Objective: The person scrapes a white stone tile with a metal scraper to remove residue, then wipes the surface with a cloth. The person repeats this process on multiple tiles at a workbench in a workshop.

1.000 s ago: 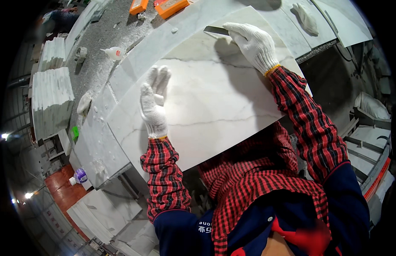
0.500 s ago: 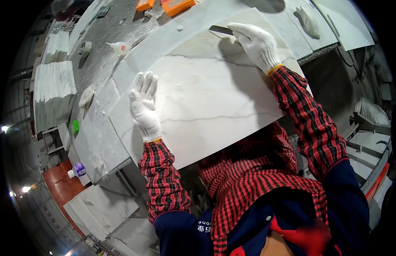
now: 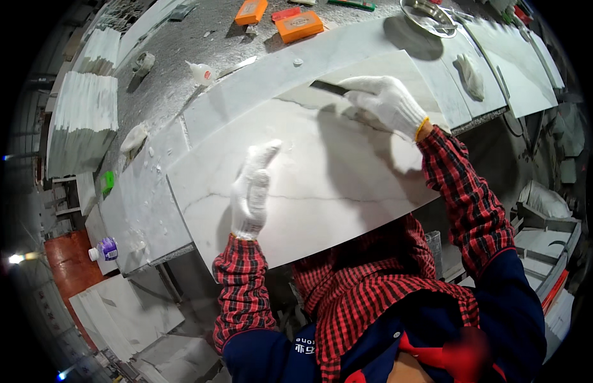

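A large white marble slab [image 3: 296, 220] with grey veins lies before me, its near edge overhanging towards my body. My right hand [image 3: 389, 105], in a white knit glove, grips a thin, dark, flat strip [image 3: 327, 87] over the slab's far right part. The strip points left; what kind of tool it is I cannot make out. Over the left part of the slab is my left hand [image 3: 252, 188], also gloved, turned on its edge with fingers stretched out and nothing in it. Whether it touches the stone is unclear.
Orange boxes [image 3: 300, 27], a small white squeeze bottle [image 3: 201, 73] and a metal bowl [image 3: 429, 18] stand beyond the slab. Crumpled gloves [image 3: 470, 76] lie at the right. At the left are a purple-labelled bottle [image 3: 105, 249], a green object [image 3: 107, 182] and stacked slabs [image 3: 86, 115].
My left hand has moved right across the slab and turned from palm-down to edge-on. My right hand still holds the dark strip, shifted slightly left over the stone. The whole view has tilted.
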Motion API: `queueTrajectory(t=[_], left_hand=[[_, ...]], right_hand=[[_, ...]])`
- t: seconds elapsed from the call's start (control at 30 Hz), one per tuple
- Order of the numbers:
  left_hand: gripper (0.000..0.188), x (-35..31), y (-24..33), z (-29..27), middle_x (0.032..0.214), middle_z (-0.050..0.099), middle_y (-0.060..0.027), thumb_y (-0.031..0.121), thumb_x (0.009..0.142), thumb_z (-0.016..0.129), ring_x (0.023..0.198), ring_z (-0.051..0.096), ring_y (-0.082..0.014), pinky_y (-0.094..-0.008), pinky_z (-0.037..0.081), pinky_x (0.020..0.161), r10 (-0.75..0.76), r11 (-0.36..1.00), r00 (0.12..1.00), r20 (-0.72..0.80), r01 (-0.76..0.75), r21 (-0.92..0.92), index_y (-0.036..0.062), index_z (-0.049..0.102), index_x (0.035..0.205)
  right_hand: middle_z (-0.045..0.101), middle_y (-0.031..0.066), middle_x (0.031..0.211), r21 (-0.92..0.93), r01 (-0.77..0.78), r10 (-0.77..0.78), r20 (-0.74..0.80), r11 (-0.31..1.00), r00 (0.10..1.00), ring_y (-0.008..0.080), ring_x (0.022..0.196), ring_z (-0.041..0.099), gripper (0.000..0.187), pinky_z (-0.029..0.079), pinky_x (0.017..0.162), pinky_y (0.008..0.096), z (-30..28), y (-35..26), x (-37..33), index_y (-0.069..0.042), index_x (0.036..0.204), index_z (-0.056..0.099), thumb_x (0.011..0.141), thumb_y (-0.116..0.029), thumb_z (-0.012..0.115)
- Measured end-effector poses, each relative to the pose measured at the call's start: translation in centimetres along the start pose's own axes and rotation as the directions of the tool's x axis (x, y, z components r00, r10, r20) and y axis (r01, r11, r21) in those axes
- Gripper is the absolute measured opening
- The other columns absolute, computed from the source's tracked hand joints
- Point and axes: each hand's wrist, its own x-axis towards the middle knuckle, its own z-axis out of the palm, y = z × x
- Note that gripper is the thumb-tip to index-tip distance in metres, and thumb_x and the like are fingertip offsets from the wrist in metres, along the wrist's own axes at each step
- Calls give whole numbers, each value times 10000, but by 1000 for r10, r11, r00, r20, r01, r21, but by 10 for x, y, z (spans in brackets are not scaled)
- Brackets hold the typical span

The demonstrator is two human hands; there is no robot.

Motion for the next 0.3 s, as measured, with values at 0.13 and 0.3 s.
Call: queueTrajectory(t=[0.13, 0.3], left_hand=[[441, 14, -11, -55, 1389, 606, -132, 317, 1036, 502, 1334, 529, -301, -431, 298, 1183, 165, 812, 985, -57, -103, 574, 41, 590, 1368], [436, 26, -58, -114, 1476, 538, -90, 359, 1009, 556, 1432, 413, -249, -440, 207, 1224, 128, 407, 987, -101, 41, 913, 144, 598, 1386]], right_hand=[[728, 193, 916, -44, 15, -9, 137, 999, 990, 341, 775, 684, 311, 550, 736, 382, 29, -31, 9, -86, 1147, 736, 896, -242, 640], [722, 204, 929, -254, 179, -117, 242, 951, 963, 365, 834, 690, 391, 554, 777, 420, 61, -51, 29, -104, 1147, 741, 862, -356, 657]])
